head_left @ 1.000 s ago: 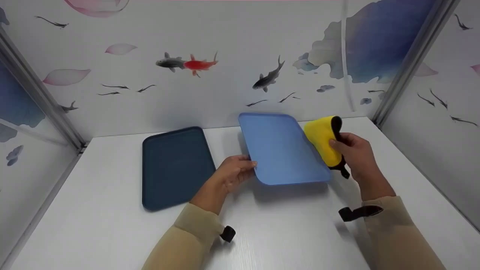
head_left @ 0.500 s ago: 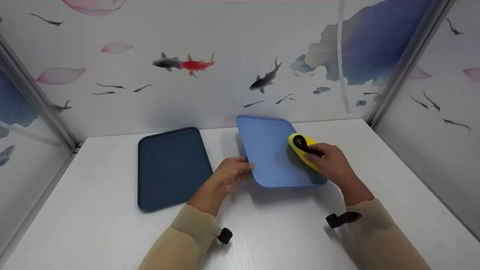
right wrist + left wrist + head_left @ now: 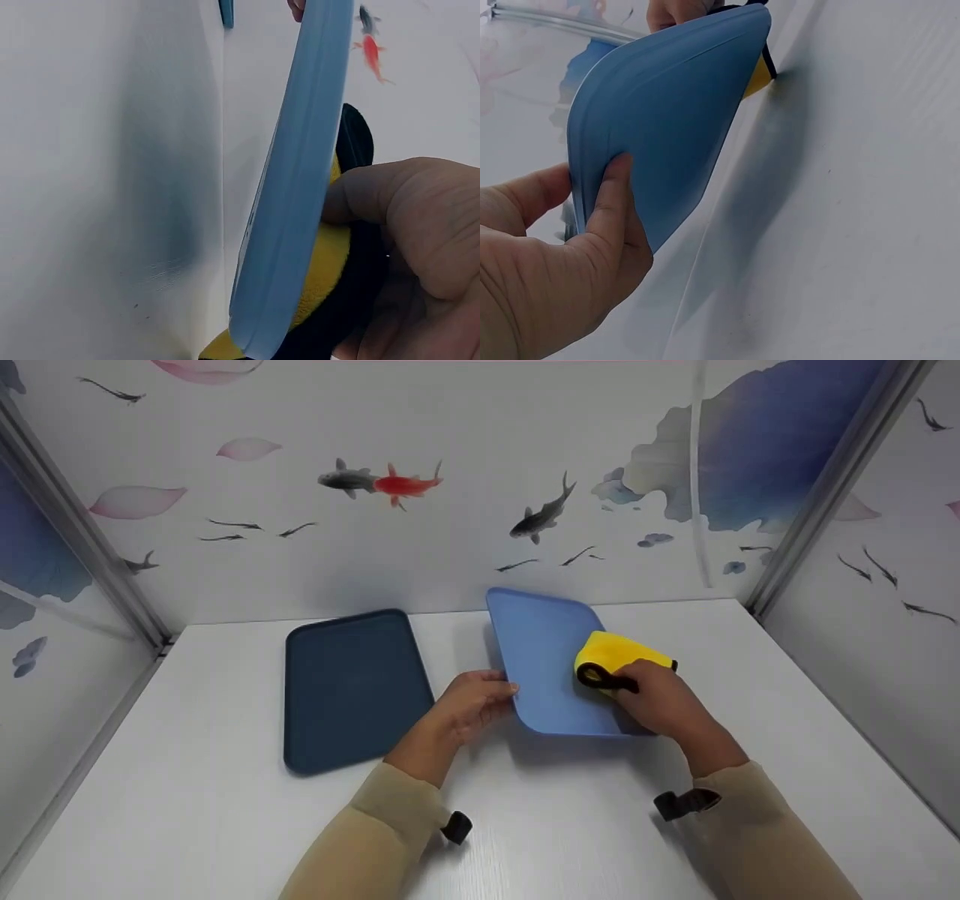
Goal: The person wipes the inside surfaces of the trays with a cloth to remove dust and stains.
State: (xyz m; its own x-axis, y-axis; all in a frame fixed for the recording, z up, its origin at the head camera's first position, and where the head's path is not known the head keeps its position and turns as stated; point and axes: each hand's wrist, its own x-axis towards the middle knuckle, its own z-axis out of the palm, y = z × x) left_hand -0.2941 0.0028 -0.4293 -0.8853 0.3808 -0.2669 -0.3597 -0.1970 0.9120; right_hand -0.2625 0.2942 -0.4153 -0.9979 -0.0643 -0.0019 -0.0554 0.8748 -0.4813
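Observation:
A light blue tray [image 3: 536,660] is held tilted above the white table. My left hand [image 3: 469,706] pinches its left edge; in the left wrist view the left hand [image 3: 562,262] has its thumb on one face and its fingers on the underside of the tray [image 3: 660,112]. My right hand [image 3: 660,697] grips a yellow cloth with black edging [image 3: 619,651] against the tray's upper face, at the right side. In the right wrist view the right hand [image 3: 427,247] holds the folded cloth [image 3: 326,262] behind the tray's rim [image 3: 296,180].
A dark blue tray [image 3: 352,690] lies on the white table [image 3: 202,765], left of the light blue one. A white wall printed with fish [image 3: 405,485] stands behind, with side panels and metal posts at both sides.
My right hand has brought the cloth from beyond the tray's right edge leftward onto its upper face, and the cloth has turned and bunched differently. My left hand keeps its hold on the tray.

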